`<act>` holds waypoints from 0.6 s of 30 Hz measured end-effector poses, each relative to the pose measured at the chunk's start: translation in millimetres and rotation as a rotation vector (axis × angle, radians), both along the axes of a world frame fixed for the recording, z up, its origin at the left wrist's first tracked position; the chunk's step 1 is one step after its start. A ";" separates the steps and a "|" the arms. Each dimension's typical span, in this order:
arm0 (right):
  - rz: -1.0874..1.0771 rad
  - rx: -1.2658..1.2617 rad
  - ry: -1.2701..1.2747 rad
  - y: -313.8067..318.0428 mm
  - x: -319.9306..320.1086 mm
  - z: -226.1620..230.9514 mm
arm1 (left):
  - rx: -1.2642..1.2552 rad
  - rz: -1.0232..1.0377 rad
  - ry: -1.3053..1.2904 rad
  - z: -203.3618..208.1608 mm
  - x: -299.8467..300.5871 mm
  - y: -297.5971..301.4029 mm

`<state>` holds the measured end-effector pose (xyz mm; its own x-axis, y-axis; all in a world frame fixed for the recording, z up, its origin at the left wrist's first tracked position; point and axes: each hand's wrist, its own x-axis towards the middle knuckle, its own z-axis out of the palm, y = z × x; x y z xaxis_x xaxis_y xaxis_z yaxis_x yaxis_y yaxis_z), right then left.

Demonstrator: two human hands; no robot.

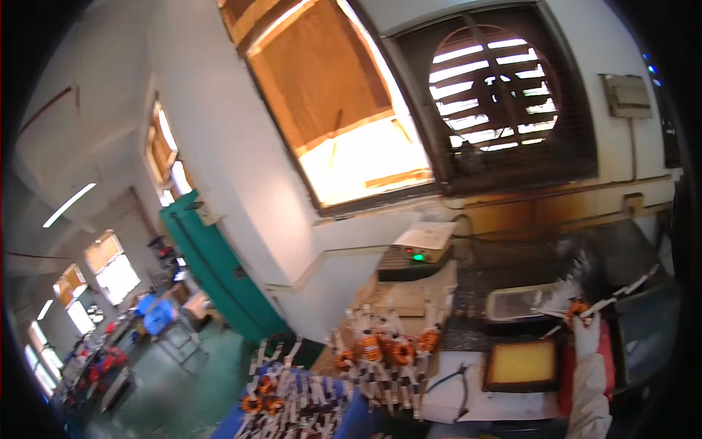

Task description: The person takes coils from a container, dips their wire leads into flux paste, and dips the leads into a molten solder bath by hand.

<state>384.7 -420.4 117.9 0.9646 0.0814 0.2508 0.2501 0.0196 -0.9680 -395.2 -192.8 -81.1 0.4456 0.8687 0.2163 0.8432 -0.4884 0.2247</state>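
My right hand [587,336], in a pale glove, reaches in from the lower right. Its fingers are closed on a toroidal coil [577,310] with orange winding and white-sleeved leads. The coil is held beside the right end of a metal-rimmed rectangular solder pot [504,305], where whitish smoke rises. Nearer to me is a dark-framed tray with a yellow surface [521,364], just left of my forearm. My left hand is out of view. Motion blur hides the finger details.
Several orange coils [401,353] stand crowded on cardboard left of the trays. A blue bin [349,417] holds more. Dark-handled pliers [462,395] lie on white paper. A box with a green light [418,257] sits behind, below a window and fan [491,91].
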 end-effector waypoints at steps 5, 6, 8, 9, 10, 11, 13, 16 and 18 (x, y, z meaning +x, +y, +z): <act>0.166 0.185 0.059 45.7 -23.5 24.6 | -0.197 -0.135 -0.201 101.0 237.5 -9.3; 0.207 0.181 0.106 48.6 -29.1 26.4 | -0.042 -0.215 -0.136 80.1 231.2 -6.6; 0.069 0.084 0.096 44.6 -27.0 12.8 | 0.113 -0.296 -0.081 71.9 219.1 2.4; 0.039 0.053 0.111 43.6 -24.6 9.0 | 0.107 -0.292 -0.076 88.0 222.1 3.0; -0.001 0.017 0.127 44.5 -34.9 20.5 | 0.157 -0.280 -0.105 85.7 224.2 4.2; -0.037 -0.012 0.148 44.4 -42.1 30.3 | 0.210 -0.261 -0.125 83.8 225.3 4.7; 0.025 0.019 0.195 35.1 -32.4 21.3 | 0.180 -0.238 -0.138 89.0 229.8 2.3; 0.019 0.064 0.157 33.2 -24.6 13.8 | 0.098 -0.235 -0.114 94.2 229.0 -3.1; 0.051 0.071 0.161 29.6 -14.5 3.4 | 0.151 -0.230 -0.110 88.9 225.8 -9.6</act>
